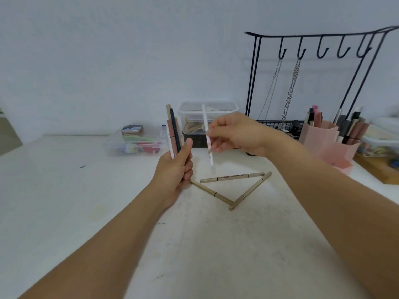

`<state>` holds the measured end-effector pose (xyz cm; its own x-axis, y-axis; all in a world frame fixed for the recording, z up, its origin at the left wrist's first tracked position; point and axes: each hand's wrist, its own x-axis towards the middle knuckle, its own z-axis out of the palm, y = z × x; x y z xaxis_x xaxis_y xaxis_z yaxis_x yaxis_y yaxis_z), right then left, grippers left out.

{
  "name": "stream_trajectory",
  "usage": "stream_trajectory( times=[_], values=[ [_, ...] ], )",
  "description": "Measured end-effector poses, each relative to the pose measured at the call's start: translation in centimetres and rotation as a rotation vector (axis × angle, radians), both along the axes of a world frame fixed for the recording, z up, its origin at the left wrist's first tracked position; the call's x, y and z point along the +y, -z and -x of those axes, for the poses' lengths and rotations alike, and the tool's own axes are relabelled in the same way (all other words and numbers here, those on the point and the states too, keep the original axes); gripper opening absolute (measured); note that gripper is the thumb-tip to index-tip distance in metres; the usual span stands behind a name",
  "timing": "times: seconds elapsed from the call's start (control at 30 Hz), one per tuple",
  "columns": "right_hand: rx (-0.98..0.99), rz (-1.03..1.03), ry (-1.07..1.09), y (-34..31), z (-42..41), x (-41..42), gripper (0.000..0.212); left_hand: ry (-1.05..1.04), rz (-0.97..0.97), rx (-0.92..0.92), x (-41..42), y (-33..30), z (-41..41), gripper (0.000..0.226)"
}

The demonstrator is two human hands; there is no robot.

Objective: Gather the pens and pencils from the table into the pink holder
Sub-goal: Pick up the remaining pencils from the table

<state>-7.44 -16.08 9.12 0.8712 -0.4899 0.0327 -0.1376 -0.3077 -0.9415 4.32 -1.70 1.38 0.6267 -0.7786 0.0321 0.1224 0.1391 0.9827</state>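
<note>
My left hand [176, 171] grips a bundle of several pens [173, 130] upright above the white table [64, 190]: pink, white, dark blue and beige ones. My right hand [233, 134] pinches a white pen [206, 130], blurred and held nearly upright just right of the bundle. Three beige pens lie on the table below the hands, roughly in a triangle: one level [232, 177], one slanting at the left [212, 193], one slanting at the right [250, 191]. The pink holder [321, 134] stands at the right with several pens inside.
A black wire rack [313, 61] with hooks and hanging chains stands behind the holder. A tall clear lidded box [208, 117] and a low clear box [136, 141] of small items sit at the back. A wooden tray [377, 169] and more containers are at the far right.
</note>
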Motion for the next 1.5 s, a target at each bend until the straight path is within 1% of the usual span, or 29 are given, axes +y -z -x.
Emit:
stream_trajectory(
  times=[0.03,0.1,0.2,0.33,0.37,0.43,0.6,0.7,0.8,0.83,0.9,0.97,1.0,1.07,1.1,1.2,1.3,1.43,1.5],
  values=[
    [-0.063,-0.101,-0.019,-0.5,0.0,0.3,0.009,0.020,0.002,0.003,0.0,0.0,0.1,0.040],
    [-0.098,-0.139,-0.039,-0.7,-0.2,1.1,0.008,0.052,-0.004,0.014,0.0,-0.1,0.4,0.040],
    [-0.054,-0.085,-0.057,-0.2,-0.6,2.0,0.002,0.101,0.001,0.023,0.0,0.0,0.6,0.043],
    [-0.037,-0.063,-0.087,0.3,-1.1,2.4,0.014,0.165,0.005,-0.031,0.0,0.0,0.7,0.053],
    [-0.041,-0.053,-0.097,0.3,-1.1,2.4,0.015,0.178,0.002,-0.038,0.0,-0.1,0.7,0.053],
    [-0.035,-0.015,-0.112,0.2,-1.1,2.4,0.011,0.199,-0.005,-0.045,0.1,-0.1,0.8,0.051],
    [0.060,0.210,-0.064,0.9,-1.3,2.0,0.003,0.245,0.003,-0.072,0.3,0.1,0.8,0.042],
    [0.060,0.216,-0.052,1.3,-1.6,1.8,0.005,0.250,0.005,-0.082,0.4,0.0,0.6,0.041],
    [0.055,0.226,-0.063,0.9,-1.2,1.2,0.006,0.193,0.011,-0.075,0.2,-0.1,0.3,0.035],
    [0.076,0.270,-0.058,0.6,-0.8,0.8,0.007,0.177,0.014,-0.058,0.1,-0.2,0.3,0.032],
    [0.190,0.460,-0.051,-0.3,0.1,-0.2,0.010,0.139,0.020,-0.028,0.1,-0.2,0.3,0.031],
    [0.402,0.660,-0.083,-0.9,1.0,-1.2,0.014,0.096,0.004,-0.006,0.0,-0.2,0.2,0.034],
    [0.518,0.720,-0.101,-1.0,1.4,-1.6,0.016,0.078,-0.011,0.022,-0.1,-0.3,0.2,0.033],
    [0.701,0.756,-0.119,-0.6,1.7,-2.1,0.019,0.048,-0.032,0.092,-0.1,-0.4,0.1,0.028],
    [0.753,0.753,-0.124,-0.3,1.7,-2.2,0.021,0.033,-0.042,0.099,-0.2,-0.4,0.1,0.026],
    [0.821,0.741,-0.163,0.6,1.4,-2.1,0.021,-0.008,-0.061,0.040,-0.3,0.0,0.0,0.031],
    [0.834,0.747,-0.199,1.3,0.9,-2.0,0.013,-0.004,-0.056,0.020,-0.3,0.2,-0.2,0.037],
    [0.789,0.778,-0.218,1.5,0.8,-1.9,0.006,-0.004,-0.056,0.020,-0.3,0.2,-0.1,0.038],
    [0.720,0.768,-0.183,1.0,1.0,-1.9,0.005,-0.009,-0.053,0.013,-0.2,0.2,-0.1,0.038]
  ],
)
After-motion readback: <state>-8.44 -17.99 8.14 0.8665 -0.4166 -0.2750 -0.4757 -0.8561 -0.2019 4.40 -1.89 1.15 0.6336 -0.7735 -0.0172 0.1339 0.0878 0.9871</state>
